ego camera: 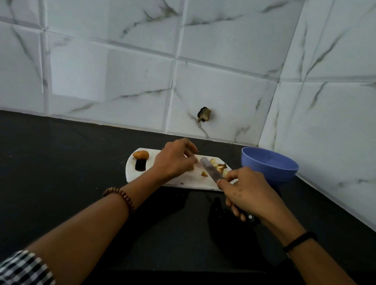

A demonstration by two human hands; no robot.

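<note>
Steel knife (210,172) held slantwise over a white cutting board (197,182), with both hands at work on it.

The right hand (244,193) is clamped round the dark handle, forefinger and thumb up by the heel of the blade, which points away and to the left above the board. The left hand (174,162) curls its fingertips down beside the blade's tip; blur hides whether they pinch anything. Pale cut pieces (218,165) lie heaped just behind the blade, with a single chunk (204,173) in front of it. A whole brown tuber (141,154) sits at the board's left end. A blue bowl (269,167) stands near the board's right end on the black bench (50,173).
</note>
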